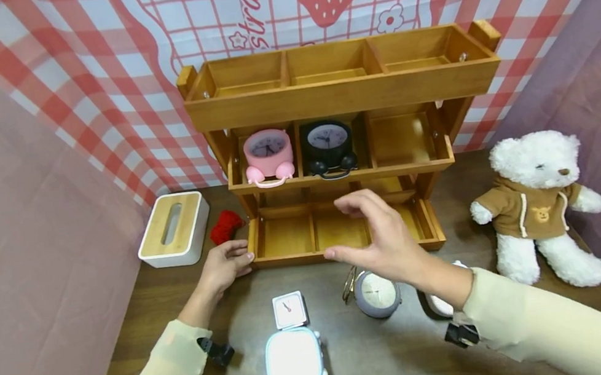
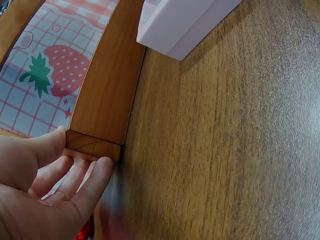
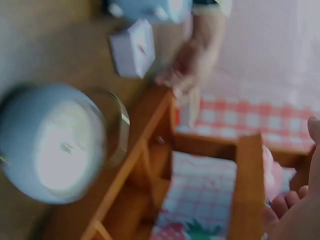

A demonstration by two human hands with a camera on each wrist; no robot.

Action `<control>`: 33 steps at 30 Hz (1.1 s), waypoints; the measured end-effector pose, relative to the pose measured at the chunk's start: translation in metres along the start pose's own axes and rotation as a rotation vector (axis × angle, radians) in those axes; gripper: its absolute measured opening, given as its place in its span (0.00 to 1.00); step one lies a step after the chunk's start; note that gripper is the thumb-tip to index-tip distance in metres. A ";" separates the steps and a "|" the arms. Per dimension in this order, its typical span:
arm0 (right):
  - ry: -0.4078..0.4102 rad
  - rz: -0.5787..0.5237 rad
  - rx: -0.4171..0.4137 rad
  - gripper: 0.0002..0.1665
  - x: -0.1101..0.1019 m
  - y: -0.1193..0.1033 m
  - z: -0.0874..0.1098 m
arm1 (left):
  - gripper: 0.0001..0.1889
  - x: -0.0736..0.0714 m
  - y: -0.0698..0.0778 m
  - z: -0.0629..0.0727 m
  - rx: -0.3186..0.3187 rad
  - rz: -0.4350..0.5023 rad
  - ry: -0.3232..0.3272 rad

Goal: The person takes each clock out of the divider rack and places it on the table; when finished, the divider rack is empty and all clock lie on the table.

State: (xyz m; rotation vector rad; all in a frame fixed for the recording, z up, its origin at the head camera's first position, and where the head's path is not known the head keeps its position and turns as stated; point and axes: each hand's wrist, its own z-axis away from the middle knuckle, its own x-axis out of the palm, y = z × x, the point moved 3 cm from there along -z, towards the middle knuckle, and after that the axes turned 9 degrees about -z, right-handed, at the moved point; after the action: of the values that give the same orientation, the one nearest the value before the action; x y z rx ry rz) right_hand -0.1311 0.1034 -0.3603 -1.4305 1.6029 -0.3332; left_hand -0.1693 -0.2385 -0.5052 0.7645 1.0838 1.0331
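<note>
A three-tier wooden shelf (image 1: 343,97) stands at the back. My left hand (image 1: 224,266) is at its lower left corner; in the left wrist view the thumb and fingers grip the end of a wooden piece (image 2: 95,144). My right hand (image 1: 380,234) hovers before the bottom tier, thumb and fingers spread apart, holding nothing. The middle tier holds a pink alarm clock (image 1: 269,154) and a black alarm clock (image 1: 328,146). Below the right hand sits a round grey clock (image 1: 377,294) with a metal handle. A small white square clock (image 1: 289,310) stands behind a blue-rimmed white clock (image 1: 294,361).
Left of the shelf are a white tissue box (image 1: 174,230) with a wooden lid and a red object (image 1: 226,226). A white teddy bear (image 1: 539,210) in a brown hoodie sits on the right. A white item (image 1: 440,304) is partly hidden under my right forearm.
</note>
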 end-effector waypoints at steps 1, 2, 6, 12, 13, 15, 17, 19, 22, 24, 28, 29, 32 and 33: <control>0.036 0.010 0.002 0.45 -0.004 0.000 -0.007 | 0.25 0.000 0.000 0.000 0.000 -0.002 0.000; 0.070 0.021 0.001 0.45 -0.008 0.000 -0.013 | 0.25 0.000 0.000 0.000 -0.002 -0.002 0.002; 0.188 0.056 0.021 0.44 -0.019 0.001 -0.036 | 0.25 0.000 0.000 0.000 -0.009 -0.004 0.006; 0.291 0.093 0.143 0.47 -0.024 0.008 -0.063 | 0.24 0.001 -0.001 0.000 -0.008 -0.002 0.013; 0.300 0.097 0.170 0.49 -0.024 0.010 -0.065 | 0.24 0.001 -0.001 0.000 -0.005 -0.002 0.013; 0.308 0.106 0.225 0.52 -0.023 0.012 -0.070 | 0.24 0.001 -0.001 -0.001 -0.001 -0.003 0.009; 0.324 0.108 0.269 0.56 -0.021 0.013 -0.073 | 0.24 0.001 -0.001 -0.001 0.006 -0.002 0.006; 0.345 0.112 0.305 0.58 -0.019 0.015 -0.076 | 0.24 0.001 -0.002 -0.001 0.012 -0.002 0.005; 0.386 0.112 0.337 0.59 -0.014 0.015 -0.080 | 0.24 0.000 -0.002 0.000 0.019 0.000 0.004; 0.401 0.122 0.349 0.58 -0.010 0.015 -0.083 | 0.24 -0.001 -0.002 0.000 0.021 -0.002 0.002; 0.416 0.174 0.359 0.58 -0.002 0.013 -0.089 | 0.25 0.000 -0.002 -0.001 0.021 0.003 0.000; 0.418 0.193 0.361 0.58 0.000 0.013 -0.091 | 0.25 0.000 -0.002 -0.001 0.021 0.005 0.000; 0.427 0.236 0.370 0.60 0.004 0.014 -0.093 | 0.25 0.001 -0.003 -0.001 0.026 0.011 -0.002; 0.428 0.242 0.375 0.61 0.004 0.015 -0.093 | 0.25 0.001 -0.003 -0.002 0.028 0.011 -0.003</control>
State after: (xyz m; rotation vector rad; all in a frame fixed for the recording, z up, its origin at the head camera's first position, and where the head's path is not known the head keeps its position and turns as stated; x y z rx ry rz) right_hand -0.2110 0.0697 -0.3234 -0.9060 1.9068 -0.7908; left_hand -0.1699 -0.2385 -0.5089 0.7951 1.0950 1.0275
